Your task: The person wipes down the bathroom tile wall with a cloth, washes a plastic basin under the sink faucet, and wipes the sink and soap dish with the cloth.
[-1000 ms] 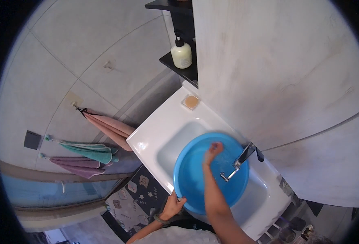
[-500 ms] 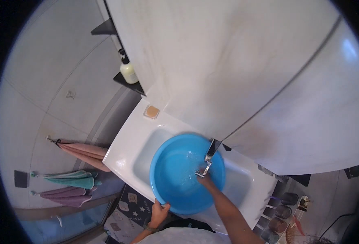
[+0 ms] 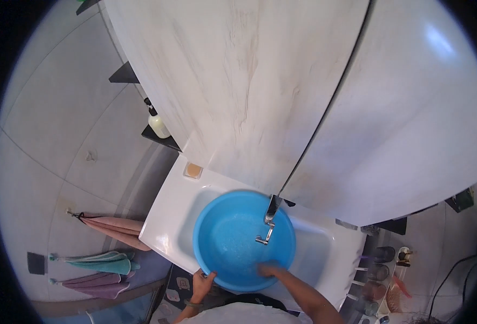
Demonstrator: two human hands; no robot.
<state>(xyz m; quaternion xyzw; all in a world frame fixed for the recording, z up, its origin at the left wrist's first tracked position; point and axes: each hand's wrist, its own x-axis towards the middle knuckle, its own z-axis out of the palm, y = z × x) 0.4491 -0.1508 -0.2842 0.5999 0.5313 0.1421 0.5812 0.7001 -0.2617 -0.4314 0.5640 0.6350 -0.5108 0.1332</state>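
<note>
A white sink (image 3: 159,229) held a blue basin (image 3: 197,237), with both hands at it.
The sink spread ahead and to both sides of the fingers; the basin sat in it, gripped at its near left rim by the fingers of the left hand (image 3: 201,287), and there was water (image 3: 232,245) in it, ahead of them. The right hand (image 3: 269,270), blurred, was over the basin's near right part, and whether its fingers were open or closed could not be told. A peach towel (image 3: 111,230) hung well to the left of the left fingers, with a teal towel (image 3: 104,263) and a purple towel (image 3: 93,284) farther left. A tap (image 3: 271,213) stood just beyond the right fingers. A pump bottle (image 3: 159,126) stood far ahead and left of both hands' fingers, with a soap bar (image 3: 193,171) nearer them.
</note>
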